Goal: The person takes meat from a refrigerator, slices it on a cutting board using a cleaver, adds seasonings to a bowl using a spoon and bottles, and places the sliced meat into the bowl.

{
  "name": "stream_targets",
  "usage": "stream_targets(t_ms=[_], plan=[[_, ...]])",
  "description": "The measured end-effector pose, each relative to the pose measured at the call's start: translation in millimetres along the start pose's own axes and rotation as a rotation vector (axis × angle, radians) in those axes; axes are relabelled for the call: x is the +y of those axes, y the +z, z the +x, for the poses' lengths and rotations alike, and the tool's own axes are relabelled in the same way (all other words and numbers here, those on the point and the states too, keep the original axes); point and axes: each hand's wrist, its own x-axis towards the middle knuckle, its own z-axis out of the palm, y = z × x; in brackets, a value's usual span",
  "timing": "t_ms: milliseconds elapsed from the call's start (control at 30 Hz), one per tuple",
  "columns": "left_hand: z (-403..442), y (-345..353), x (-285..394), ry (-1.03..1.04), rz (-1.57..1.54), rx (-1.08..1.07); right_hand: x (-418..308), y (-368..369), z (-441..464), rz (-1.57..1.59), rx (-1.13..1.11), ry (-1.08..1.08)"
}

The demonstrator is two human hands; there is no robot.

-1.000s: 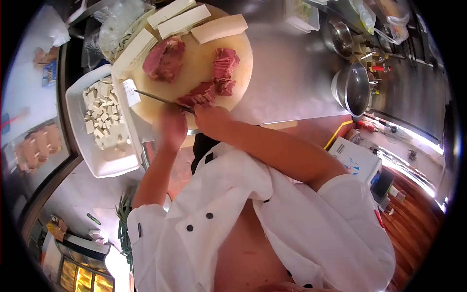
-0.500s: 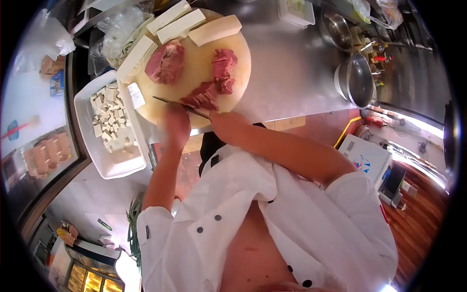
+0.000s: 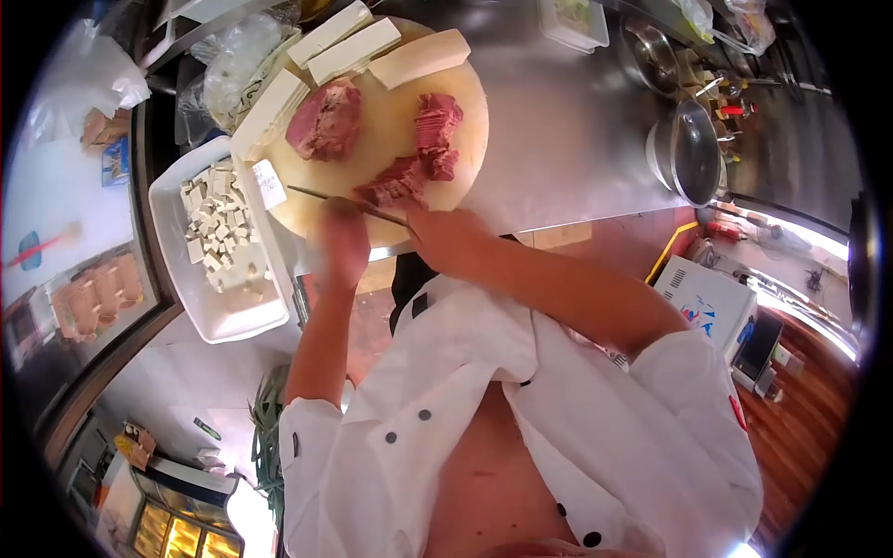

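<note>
My right hand [image 3: 451, 237] is closed at the right end of a thin dark knife [image 3: 377, 213], beside the near edge of the sliced red meat [image 3: 395, 183]. The blade slants up and left across the near side of the round cutting board [image 3: 383, 121]. Just below the blade's middle is my left hand [image 3: 344, 246], smeared by motion; its fingers cannot be made out. More meat slices [image 3: 437, 130] lie farther back, and an unsliced piece [image 3: 325, 119] rests left of them. White blocks [image 3: 419, 59] line the board's back and left edges.
Left of the board, a white tub [image 3: 246, 321] holds several small white cubes [image 3: 219, 223]. Metal bowls [image 3: 695, 153] stand at the right of the steel counter [image 3: 558, 139]. A clear container [image 3: 574, 26] sits at the back, and plastic bags [image 3: 237, 60] lie at the back left.
The knife and my right hand have shifted right along the board's near edge, and the right hand's fingers are a little farther from the unsliced piece. The view has shifted slightly.
</note>
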Motion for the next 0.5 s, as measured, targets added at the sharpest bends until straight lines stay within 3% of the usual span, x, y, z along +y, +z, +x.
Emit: stream_targets(t_ms=[333,433,500], plan=[[3.8,-3.9,1.0,0.025,0.078,-0.018,-3.0,-30.9,-43.3,-0.055,-0.115,0.042],[2.8,-0.1,1.5,0.001,0.018,-0.027,4.9,-17.2,-37.4,-0.077,-0.062,0.032],[2.1,3.9,2.6,0.031,-0.145,0.107,5.7,-15.0,-33.3,-0.067,-0.073,0.035]])
